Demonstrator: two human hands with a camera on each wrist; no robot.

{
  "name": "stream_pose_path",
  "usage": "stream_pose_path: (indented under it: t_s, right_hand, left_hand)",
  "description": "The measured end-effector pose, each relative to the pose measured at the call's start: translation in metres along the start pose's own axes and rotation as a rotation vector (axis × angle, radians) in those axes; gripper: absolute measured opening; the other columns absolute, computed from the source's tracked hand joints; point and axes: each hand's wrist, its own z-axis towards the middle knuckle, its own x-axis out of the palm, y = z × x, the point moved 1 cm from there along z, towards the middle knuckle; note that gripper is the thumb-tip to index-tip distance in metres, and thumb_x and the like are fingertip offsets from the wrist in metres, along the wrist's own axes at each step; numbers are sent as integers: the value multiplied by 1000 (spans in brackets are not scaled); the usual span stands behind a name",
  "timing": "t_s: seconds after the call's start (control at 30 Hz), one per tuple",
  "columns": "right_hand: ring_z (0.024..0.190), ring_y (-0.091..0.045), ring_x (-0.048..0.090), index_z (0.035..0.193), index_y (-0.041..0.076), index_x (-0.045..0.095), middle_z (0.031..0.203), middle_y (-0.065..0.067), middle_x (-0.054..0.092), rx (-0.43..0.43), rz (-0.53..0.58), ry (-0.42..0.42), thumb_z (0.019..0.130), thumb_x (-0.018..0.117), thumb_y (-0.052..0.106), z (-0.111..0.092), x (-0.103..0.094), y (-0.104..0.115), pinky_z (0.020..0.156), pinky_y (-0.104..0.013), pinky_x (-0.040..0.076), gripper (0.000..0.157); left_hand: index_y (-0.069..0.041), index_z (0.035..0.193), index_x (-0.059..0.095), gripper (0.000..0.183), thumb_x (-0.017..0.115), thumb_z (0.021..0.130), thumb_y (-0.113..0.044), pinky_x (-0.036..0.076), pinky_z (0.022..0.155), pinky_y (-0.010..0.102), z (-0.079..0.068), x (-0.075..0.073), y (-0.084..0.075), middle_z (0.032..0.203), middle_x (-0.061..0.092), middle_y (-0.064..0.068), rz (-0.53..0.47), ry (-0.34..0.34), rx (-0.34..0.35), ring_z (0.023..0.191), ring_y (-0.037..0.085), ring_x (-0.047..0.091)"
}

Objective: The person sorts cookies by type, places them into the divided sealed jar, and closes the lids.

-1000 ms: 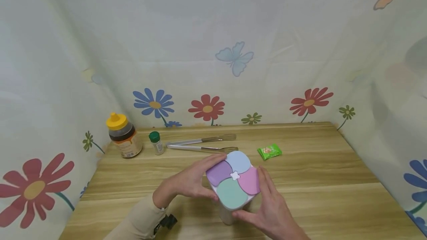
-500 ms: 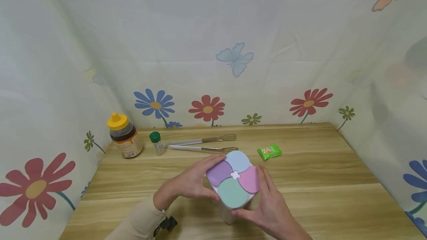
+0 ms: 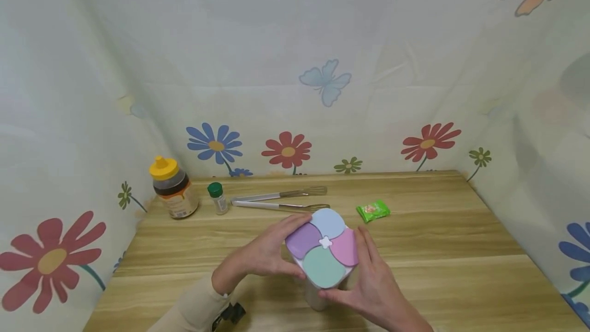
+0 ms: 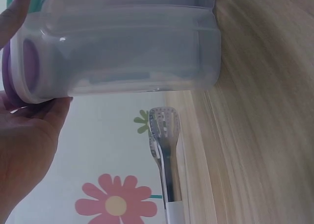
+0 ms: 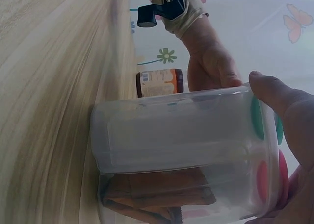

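A tall clear plastic storage container [image 5: 162,136] stands upright on the table, divided into compartments, with a brown packet [image 5: 152,189] inside one. Its lid [image 3: 325,260] has four petal-shaped flaps in blue, pink, green and purple, all lying flat. My left hand [image 3: 267,250] grips the lid's left rim, thumb toward the front and fingers behind. Opposite it, my right hand [image 3: 375,286] holds the right rim, with the thumb at the front corner. From above, the lid and hands hide most of the container's body.
At the back left stand a syrup bottle [image 3: 177,199] with a yellow cap and a small green-capped shaker [image 3: 218,199]. Metal tongs [image 3: 258,201] lie behind the container. A green snack packet [image 3: 373,211] lies to the right on the wooden table [image 3: 451,250].
Both hands stay on the lid, with only tiny shifts in the fingers. The whole scene drifts very slightly in the head view.
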Motion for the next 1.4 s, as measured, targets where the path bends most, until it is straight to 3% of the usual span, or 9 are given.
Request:
stream_pose_path:
  t_s: [0.3,0.6,1.03,1.4]
  right_hand:
    - [128,-45,47,151,0,24,156,-25,24,-13,-3,14,59,69,82,1,-1,-1,95,-58,50,131]
    - [127,-44,49,149,0,28,155,-25,26,-95,16,-35,57,74,79,2,1,-6,93,-58,51,129]
    - [128,-38,49,153,14,27,157,-16,28,-95,71,5,56,74,79,9,1,-14,93,-55,53,126]
    - [137,-37,40,152,10,28,158,-14,27,-173,104,37,55,77,77,16,-1,-23,100,-54,48,128]
  left_hand:
    - [-26,153,26,107,82,67,-57,43,110,43,-2,1,-2,154,32,-10,-3,-14,-29,135,15,40]
    - [-26,153,28,107,82,67,-59,42,110,44,-5,2,-4,154,32,-9,13,-24,-79,136,15,40]
    - [-21,153,30,109,81,65,-61,45,107,42,-9,6,-7,153,35,-5,53,-83,-94,134,15,43]
    - [-19,153,30,110,80,66,-64,46,106,42,-13,12,-15,151,37,-6,88,-147,-123,132,16,43]
